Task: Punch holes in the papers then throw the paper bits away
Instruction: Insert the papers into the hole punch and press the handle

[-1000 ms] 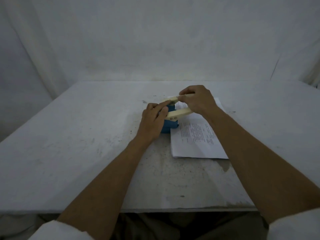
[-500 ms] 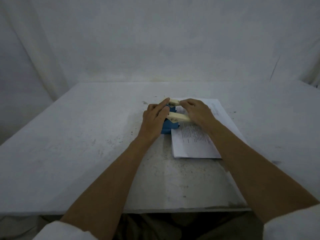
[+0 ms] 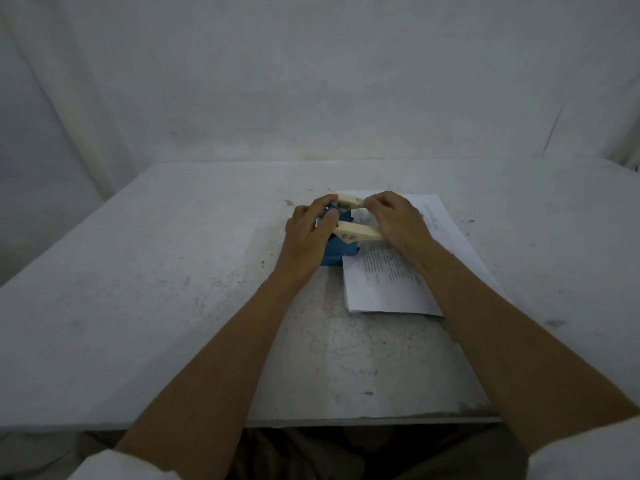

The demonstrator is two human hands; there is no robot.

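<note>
A blue hole punch [image 3: 338, 250] with a cream two-armed lever [image 3: 353, 232] stands near the table's middle. A stack of printed papers [image 3: 391, 271] lies to its right, its left edge tucked in at the punch. My left hand [image 3: 310, 230] wraps the punch's left side, fingers over the hinge end. My right hand [image 3: 394, 220] rests on the far ends of the lever arms, over the papers. The punch's slot and the paper edge inside it are hidden by my hands.
The white table [image 3: 173, 306] is scuffed and speckled, with its front edge close to me. A white cloth backdrop [image 3: 311, 81] hangs behind and to both sides.
My right hand has come down with the lever arms, from raised above the papers to low over them. My left hand has stayed on the punch.
</note>
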